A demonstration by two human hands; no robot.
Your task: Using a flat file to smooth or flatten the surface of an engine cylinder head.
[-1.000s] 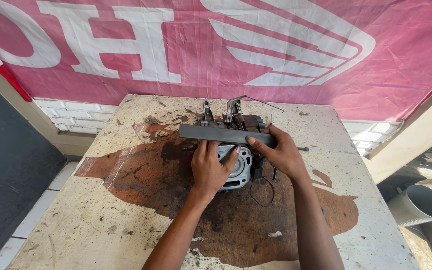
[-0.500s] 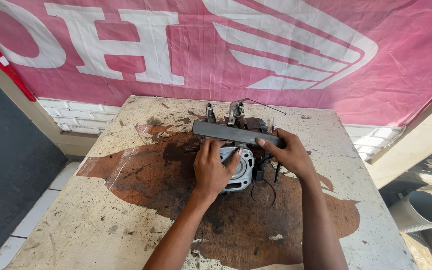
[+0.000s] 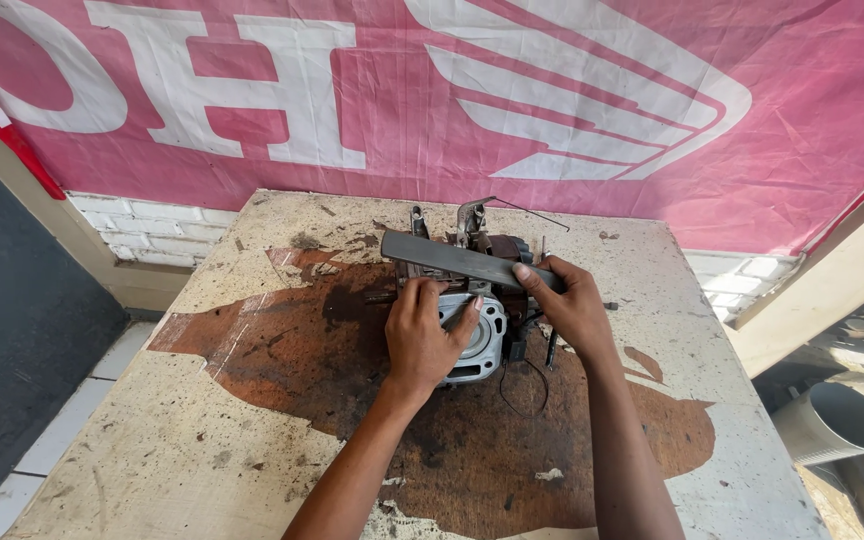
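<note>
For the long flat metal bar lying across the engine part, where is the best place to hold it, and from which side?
Probably at an end, from the side. The flat metal bar is thin and lies tilted across the top of the engine part, so its ends overhang and stay free. The right hand already has its grip on the right end; the left end is bare. The left hand rests on the engine part below.

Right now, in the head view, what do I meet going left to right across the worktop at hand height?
Rust-brown stain on the worn wooden table → left hand → silver round engine casing → right hand gripping the flat grey metal bar → grey plastic pipe beyond the table edge.
</note>
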